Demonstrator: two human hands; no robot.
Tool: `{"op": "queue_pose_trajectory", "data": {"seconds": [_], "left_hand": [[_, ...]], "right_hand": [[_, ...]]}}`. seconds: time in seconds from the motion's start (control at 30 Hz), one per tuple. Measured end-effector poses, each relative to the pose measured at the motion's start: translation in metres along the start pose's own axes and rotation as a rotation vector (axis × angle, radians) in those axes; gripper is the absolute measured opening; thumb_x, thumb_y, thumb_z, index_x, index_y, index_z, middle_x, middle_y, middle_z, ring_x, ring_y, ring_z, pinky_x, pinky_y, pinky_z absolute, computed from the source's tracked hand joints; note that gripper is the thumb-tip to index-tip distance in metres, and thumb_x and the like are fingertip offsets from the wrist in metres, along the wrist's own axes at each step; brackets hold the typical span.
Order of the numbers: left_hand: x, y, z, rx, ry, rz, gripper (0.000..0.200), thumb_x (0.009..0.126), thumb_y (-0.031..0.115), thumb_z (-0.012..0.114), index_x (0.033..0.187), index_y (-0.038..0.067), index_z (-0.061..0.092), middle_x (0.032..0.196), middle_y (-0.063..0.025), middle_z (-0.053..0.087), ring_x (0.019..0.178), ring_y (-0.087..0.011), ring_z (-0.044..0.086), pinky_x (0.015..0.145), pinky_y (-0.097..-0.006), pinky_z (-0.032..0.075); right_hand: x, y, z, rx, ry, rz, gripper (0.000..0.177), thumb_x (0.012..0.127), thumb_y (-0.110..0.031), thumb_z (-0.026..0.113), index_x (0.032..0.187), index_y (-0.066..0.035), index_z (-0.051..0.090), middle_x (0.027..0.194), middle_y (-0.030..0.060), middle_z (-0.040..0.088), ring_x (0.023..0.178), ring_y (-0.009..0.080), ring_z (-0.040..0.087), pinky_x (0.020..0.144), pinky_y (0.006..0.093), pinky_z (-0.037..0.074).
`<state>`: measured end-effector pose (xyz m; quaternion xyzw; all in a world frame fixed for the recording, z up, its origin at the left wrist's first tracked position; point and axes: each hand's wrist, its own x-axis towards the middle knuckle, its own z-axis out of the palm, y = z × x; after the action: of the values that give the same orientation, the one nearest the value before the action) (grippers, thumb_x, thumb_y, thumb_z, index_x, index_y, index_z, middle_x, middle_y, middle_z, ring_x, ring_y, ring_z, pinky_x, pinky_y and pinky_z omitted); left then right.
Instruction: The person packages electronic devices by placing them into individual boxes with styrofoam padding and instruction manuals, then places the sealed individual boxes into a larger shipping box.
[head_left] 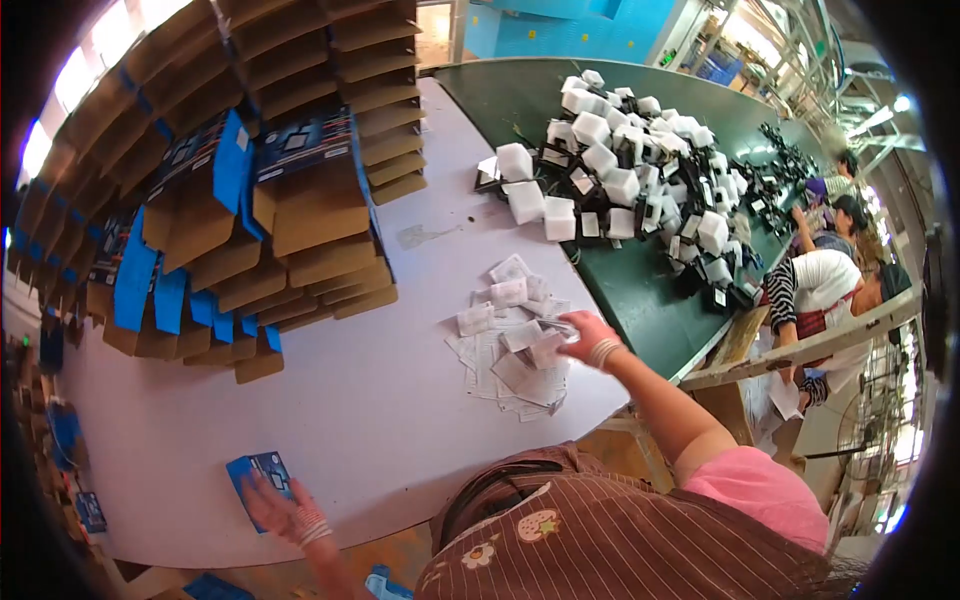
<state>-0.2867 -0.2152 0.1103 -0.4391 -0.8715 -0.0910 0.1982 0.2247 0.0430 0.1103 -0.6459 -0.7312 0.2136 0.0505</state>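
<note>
Two bare hands, one pale lilac surface (pixel 350 410). Left hand (pixel 283 512): fingers apart, over a small blue printed cardboard box (pixel 272 463) near the surface's edge. Right hand (pixel 589 338): at a loose heap of white printed papers (pixel 525 376), fingers' closure cannot be told. Apparent step: picking paper; separating single sheets calls for a fine pinch.

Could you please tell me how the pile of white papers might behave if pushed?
The pile of white papers would probably spread rather than move as one, since its pieces overlap at odd angles. The flat sheets at its edge look thin, so likely light and floppy. Smaller pieces on top could slide off.
</note>
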Motion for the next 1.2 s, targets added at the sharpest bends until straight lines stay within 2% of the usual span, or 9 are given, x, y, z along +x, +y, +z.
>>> {"op": "queue_pose_trajectory", "data": {"seconds": [0.2, 0.3, 0.43, 0.6, 0.73, 0.8, 1.0, 1.07, 1.2], "left_hand": [[-0.037, 0.138, 0.014, -0.576, -0.342, 0.238, 0.049, 0.077, 0.015, 0.069, 0.125, 0.006, 0.060, 0.134, -0.0172, 0.054, 0.127, -0.0344, 0.047, 0.107, -0.0458, 0.038], [-0.055, 0.197, 0.006, -0.797, -0.546, 0.306, 0.044, 0.079, 0.016, 0.067, 0.121, 0.005, 0.063, 0.129, -0.0166, 0.058, 0.122, -0.0330, 0.052, 0.106, -0.0421, 0.040], [-0.071, 0.258, 0.012, -0.963, -0.763, 0.399, 0.041, 0.080, 0.018, 0.066, 0.120, 0.005, 0.064, 0.126, -0.0182, 0.059, 0.117, -0.0323, 0.056, 0.102, -0.0387, 0.044], [-0.088, 0.302, 0.023, -1.387, -1.215, -0.071, 0.042, 0.090, 0.023, 0.064, 0.126, 0.002, 0.058, 0.121, -0.0141, 0.062, 0.110, -0.0248, 0.060, 0.095, -0.0373, 0.048], [-0.098, 0.341, 0.041, -1.868, -1.474, -0.536, 0.042, 0.097, 0.022, 0.059, 0.129, -0.003, 0.052, 0.119, -0.0122, 0.062, 0.106, -0.0240, 0.061, 0.091, -0.0410, 0.051], [-0.089, 0.346, 0.042, -1.903, -1.371, -0.665, 0.035, 0.096, 0.015, 0.057, 0.125, -0.004, 0.054, 0.118, -0.0131, 0.062, 0.107, -0.0261, 0.061, 0.095, -0.0416, 0.050], [-0.073, 0.322, 0.047, -1.500, -0.813, -0.450, 0.038, 0.088, 0.012, 0.057, 0.124, -0.003, 0.057, 0.107, -0.0134, 0.067, 0.093, -0.0247, 0.065, 0.088, -0.0346, 0.050], [-0.061, 0.330, 0.006, -1.099, -0.450, -0.096, 0.047, 0.084, 0.007, 0.055, 0.130, -0.003, 0.055, 0.110, -0.0153, 0.067, 0.100, -0.0264, 0.064, 0.093, -0.0346, 0.048], [-0.063, 0.321, -0.012, -1.074, -0.576, -0.147, 0.044, 0.082, 0.005, 0.053, 0.124, -0.002, 0.062, 0.108, -0.0126, 0.069, 0.102, -0.0230, 0.062, 0.095, -0.0323, 0.045]], "right_hand": [[-0.001, 0.029, 0.066, -0.130, -0.096, -0.134, 0.016, 0.080, -0.026, 0.068, 0.092, -0.015, 0.065, 0.101, 0.0086, 0.064, 0.096, 0.0325, 0.060, 0.085, 0.0439, 0.049], [-0.020, 0.024, 0.057, -0.049, 0.287, -0.292, 0.010, 0.080, -0.024, 0.065, 0.084, -0.014, 0.065, 0.092, 0.0087, 0.065, 0.091, 0.0311, 0.062, 0.081, 0.0421, 0.050], [-0.017, 0.031, 0.062, -0.212, -0.097, -0.203, 0.017, 0.081, -0.027, 0.067, 0.089, -0.012, 0.067, 0.093, 0.0100, 0.067, 0.094, 0.0314, 0.063, 0.083, 0.0440, 0.050], [-0.038, 0.032, 0.042, 0.688, -0.314, 0.200, 0.026, 0.086, -0.031, 0.068, 0.098, -0.007, 0.069, 0.091, 0.0118, 0.071, 0.085, 0.0216, 0.067, 0.079, 0.0344, 0.052], [-0.049, 0.006, 0.035, 0.769, -0.521, 0.058, 0.029, 0.087, -0.028, 0.073, 0.104, -0.004, 0.068, 0.090, 0.0069, 0.071, 0.084, 0.0127, 0.064, 0.081, 0.0299, 0.052], [-0.027, 0.017, 0.029, 0.688, -0.350, -0.106, 0.029, 0.087, -0.028, 0.072, 0.105, -0.006, 0.069, 0.093, 0.0059, 0.071, 0.086, 0.0141, 0.065, 0.082, 0.0310, 0.052], [0.164, 0.169, 0.017, 0.900, 0.378, 0.509, 0.060, 0.079, -0.039, 0.068, 0.121, 0.003, 0.059, 0.118, 0.0184, 0.066, 0.096, 0.0294, 0.065, 0.089, 0.0377, 0.050], [0.219, 0.200, 0.018, 0.941, 0.360, 0.695, 0.066, 0.074, -0.045, 0.069, 0.118, 0.004, 0.062, 0.113, 0.0181, 0.068, 0.092, 0.0307, 0.065, 0.088, 0.0394, 0.050], [0.237, 0.186, -0.005, 1.269, 0.189, 0.828, 0.037, 0.077, -0.033, 0.076, 0.101, -0.007, 0.066, 0.097, 0.0032, 0.067, 0.080, 0.0174, 0.065, 0.065, 0.0358, 0.054]]}}
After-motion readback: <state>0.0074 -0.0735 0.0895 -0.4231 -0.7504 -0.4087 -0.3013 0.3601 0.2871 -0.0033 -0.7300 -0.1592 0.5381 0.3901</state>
